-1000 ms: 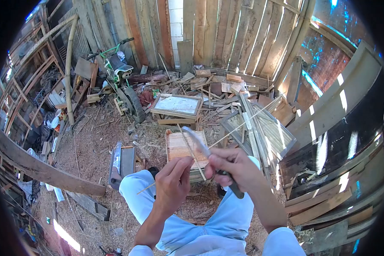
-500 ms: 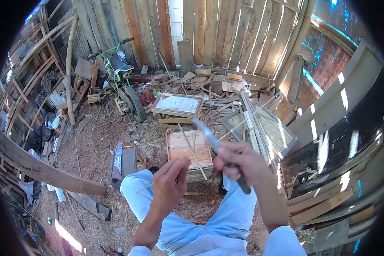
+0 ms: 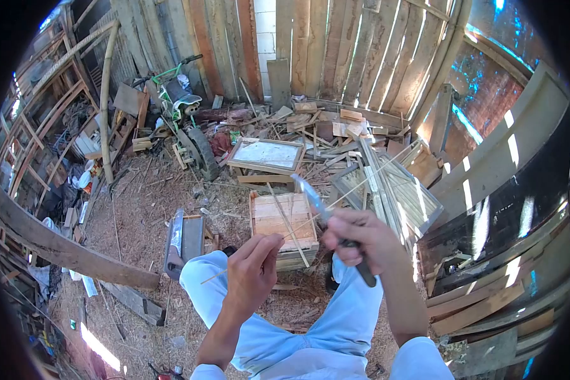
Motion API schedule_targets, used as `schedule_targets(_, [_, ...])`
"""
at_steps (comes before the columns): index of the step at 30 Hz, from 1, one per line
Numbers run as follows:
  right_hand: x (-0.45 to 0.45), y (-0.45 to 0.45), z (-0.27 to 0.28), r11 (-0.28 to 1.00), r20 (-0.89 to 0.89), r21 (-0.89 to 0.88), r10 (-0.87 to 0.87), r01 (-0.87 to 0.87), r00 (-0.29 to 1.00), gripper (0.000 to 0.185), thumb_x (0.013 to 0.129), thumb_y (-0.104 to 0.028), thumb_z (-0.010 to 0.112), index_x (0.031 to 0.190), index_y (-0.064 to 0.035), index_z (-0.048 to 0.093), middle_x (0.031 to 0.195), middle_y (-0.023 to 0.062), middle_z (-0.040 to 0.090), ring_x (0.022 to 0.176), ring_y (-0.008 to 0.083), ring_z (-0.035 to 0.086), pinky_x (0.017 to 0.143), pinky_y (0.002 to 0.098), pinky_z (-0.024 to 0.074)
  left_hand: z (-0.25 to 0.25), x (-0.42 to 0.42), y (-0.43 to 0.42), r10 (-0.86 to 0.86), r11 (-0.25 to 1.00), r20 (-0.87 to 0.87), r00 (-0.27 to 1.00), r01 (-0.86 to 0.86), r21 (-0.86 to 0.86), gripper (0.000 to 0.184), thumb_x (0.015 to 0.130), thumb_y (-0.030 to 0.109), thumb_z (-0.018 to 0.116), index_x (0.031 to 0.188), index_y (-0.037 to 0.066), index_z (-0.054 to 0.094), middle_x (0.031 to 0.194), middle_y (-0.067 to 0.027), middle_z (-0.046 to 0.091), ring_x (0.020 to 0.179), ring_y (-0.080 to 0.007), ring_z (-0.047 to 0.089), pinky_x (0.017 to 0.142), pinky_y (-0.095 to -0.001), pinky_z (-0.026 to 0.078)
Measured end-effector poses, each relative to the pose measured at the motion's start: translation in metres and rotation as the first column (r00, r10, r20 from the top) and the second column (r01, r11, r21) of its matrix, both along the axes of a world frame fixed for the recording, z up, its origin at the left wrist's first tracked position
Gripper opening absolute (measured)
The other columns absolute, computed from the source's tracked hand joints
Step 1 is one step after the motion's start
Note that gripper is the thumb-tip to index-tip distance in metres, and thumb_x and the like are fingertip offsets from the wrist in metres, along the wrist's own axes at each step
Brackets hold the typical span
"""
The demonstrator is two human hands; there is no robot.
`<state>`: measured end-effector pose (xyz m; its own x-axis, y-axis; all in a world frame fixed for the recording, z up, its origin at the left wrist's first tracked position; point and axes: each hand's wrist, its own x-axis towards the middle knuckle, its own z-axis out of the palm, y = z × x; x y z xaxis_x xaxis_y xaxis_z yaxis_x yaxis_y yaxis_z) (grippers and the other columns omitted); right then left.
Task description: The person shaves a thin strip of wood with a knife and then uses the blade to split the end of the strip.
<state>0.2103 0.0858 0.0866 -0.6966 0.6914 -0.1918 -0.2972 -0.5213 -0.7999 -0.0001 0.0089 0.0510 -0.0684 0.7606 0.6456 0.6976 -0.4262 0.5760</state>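
A long thin bamboo strip slants from above my left knee up to the right, pinched between the fingers of my left hand. My right hand grips a knife by its dark handle, the pale blade pointing up and away to the left. The strip passes close by the knife and the right fingers; whether the blade touches it I cannot tell. Below and ahead of both hands is a small wooden box, with a loose stick lying across it.
A handsaw rests on a dark framed panel at the left. Ahead are a white-topped frame, scrap wood and a small motorbike. Planks lie at the right; a beam crosses the left.
My right hand and the knife have moved slightly to the right and a little down. My left hand keeps its hold on the strip, nearly unmoved.
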Motion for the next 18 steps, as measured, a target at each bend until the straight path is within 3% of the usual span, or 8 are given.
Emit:
schedule_targets(6, [0.011, 0.003, 0.012, 0.984, 0.007, 0.014, -0.177, 0.176, 0.984, 0.039, 0.094, -0.016, 0.053, 0.13, -0.0028, 0.048, 0.073, 0.0032, 0.056, 0.046, 0.0033, 0.04, 0.037, 0.0159, 0.0294, -0.001, -0.005, -0.001, -0.008, 1.0, -0.01, 1.0, 0.008, 0.008, 0.013, 0.08, -0.007, 0.062, 0.09, 0.001, 0.061, 0.079, -0.0118, 0.062, 0.065, -0.0236, 0.061, 0.055, -0.0301, 0.046])
schedule_targets(9, [0.001, -0.004, 0.001, 0.999, -0.047, -0.001, -0.043, 0.044, 0.998, 0.037, 0.093, -0.017, 0.056, 0.125, -0.0001, 0.051, 0.077, 0.0039, 0.057, 0.051, 0.0046, 0.043, 0.041, 0.0176, 0.0332, 0.001, 0.0, 0.0, 0.006, 1.0, 0.02, 1.0, -0.005, -0.026, 0.014, 0.079, -0.007, 0.062, 0.09, 0.001, 0.061, 0.078, -0.0118, 0.062, 0.065, -0.0238, 0.061, 0.055, -0.03, 0.046])
schedule_targets(11, [-0.016, -0.013, -0.003, 0.996, 0.035, -0.04, 0.075, -0.074, 0.997, 0.037, 0.093, -0.017, 0.056, 0.126, -0.0014, 0.05, 0.078, 0.0043, 0.057, 0.052, 0.0047, 0.043, 0.041, 0.0173, 0.0332, 0.001, 0.005, 0.002, -0.01, 1.0, -0.037, 0.999, 0.009, -0.004, 0.015, 0.079, -0.008, 0.062, 0.091, 0.001, 0.061, 0.078, -0.0115, 0.062, 0.064, -0.0236, 0.061, 0.054, -0.0297, 0.046])
schedule_targets(13, [-0.014, -0.012, -0.003, 0.997, 0.049, -0.038, 0.072, -0.07, 0.996, 0.037, 0.093, -0.017, 0.055, 0.127, -0.0024, 0.05, 0.078, 0.0047, 0.057, 0.052, 0.0048, 0.044, 0.041, 0.0171, 0.0333, -0.001, 0.003, 0.002, -0.018, 1.0, -0.025, 1.0, 0.018, -0.001, 0.015, 0.079, -0.008, 0.062, 0.091, 0.001, 0.061, 0.077, -0.0112, 0.062, 0.063, -0.0235, 0.06, 0.054, -0.0297, 0.046])
schedule_targets(15, [0.001, -0.002, 0.001, 0.998, 0.014, -0.058, -0.028, 0.028, 1.0, 0.032, 0.093, -0.016, 0.056, 0.122, -0.0021, 0.053, 0.079, 0.0044, 0.057, 0.051, 0.0047, 0.044, 0.04, 0.0167, 0.0328, -0.003, -0.002, 0.002, -0.016, 1.0, -0.013, 1.0, 0.016, 0.003, 0.015, 0.079, -0.007, 0.063, 0.092, 0.002, 0.061, 0.077, -0.0108, 0.062, 0.063, -0.0233, 0.06, 0.054, -0.0297, 0.045])
schedule_targets(16, [0.002, 0.0, 0.007, 1.0, -0.007, -0.025, -0.014, 0.014, 1.0, 0.025, 0.093, -0.017, 0.056, 0.111, -0.0008, 0.057, 0.078, 0.0039, 0.057, 0.051, 0.0044, 0.044, 0.039, 0.0162, 0.032, -0.003, -0.003, 0.002, -0.031, 0.999, -0.012, 0.999, 0.031, 0.016, 0.015, 0.079, -0.007, 0.063, 0.092, 0.002, 0.061, 0.077, -0.0107, 0.062, 0.062, -0.0228, 0.06, 0.053, -0.0296, 0.045])
schedule_targets(18, [0.004, 0.003, 0.008, 1.0, -0.019, -0.027, -0.004, 0.003, 1.0, 0.023, 0.093, -0.017, 0.056, 0.109, -0.0005, 0.057, 0.077, 0.0037, 0.057, 0.05, 0.0043, 0.044, 0.039, 0.016, 0.0319, -0.002, -0.003, 0.002, -0.049, 0.998, -0.009, 0.999, 0.049, 0.031, 0.014, 0.08, -0.006, 0.063, 0.091, 0.002, 0.061, 0.077, -0.0106, 0.062, 0.061, -0.0223, 0.06, 0.053, -0.0295, 0.045])
